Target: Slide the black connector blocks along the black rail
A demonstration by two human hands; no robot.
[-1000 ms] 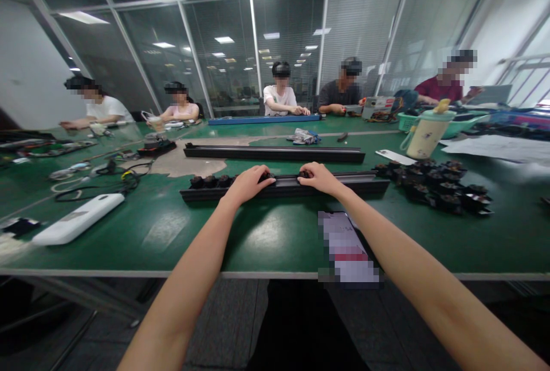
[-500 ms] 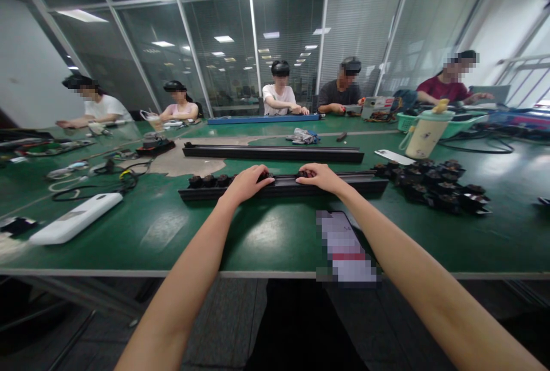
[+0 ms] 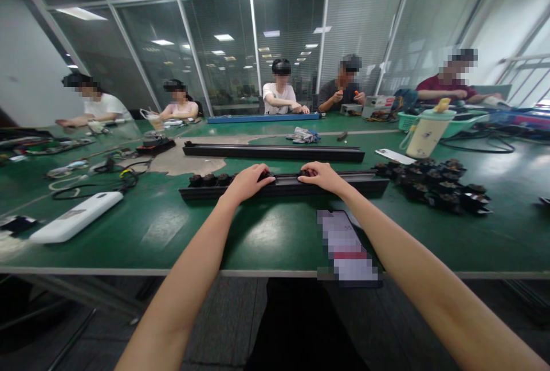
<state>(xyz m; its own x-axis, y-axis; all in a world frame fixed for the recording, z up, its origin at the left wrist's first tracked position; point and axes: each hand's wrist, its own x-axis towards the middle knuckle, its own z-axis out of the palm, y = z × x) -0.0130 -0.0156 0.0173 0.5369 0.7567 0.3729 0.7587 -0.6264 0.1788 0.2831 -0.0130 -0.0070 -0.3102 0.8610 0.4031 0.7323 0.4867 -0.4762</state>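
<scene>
At twelve my left hand (image 3: 247, 183) and right hand (image 3: 321, 176) grip dark parts (image 3: 303, 178), a row (image 3: 208, 179) sits in the rail (image 3: 286, 190) at eleven, unplaced pile (image 3: 442, 184) at two.

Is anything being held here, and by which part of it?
The left hand and right hand each pinch a small black part at the near black rail; their fingers hide exactly where each part is gripped.

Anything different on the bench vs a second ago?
Across the table, the dark-shirted person has raised both hands off the small grey box. The maroon-shirted person's arms have shifted too. White sheets right of the bottle are gone.

No visible grasp change: left hand and right hand stay at the black channel; the rear channel is unmoved.
</scene>
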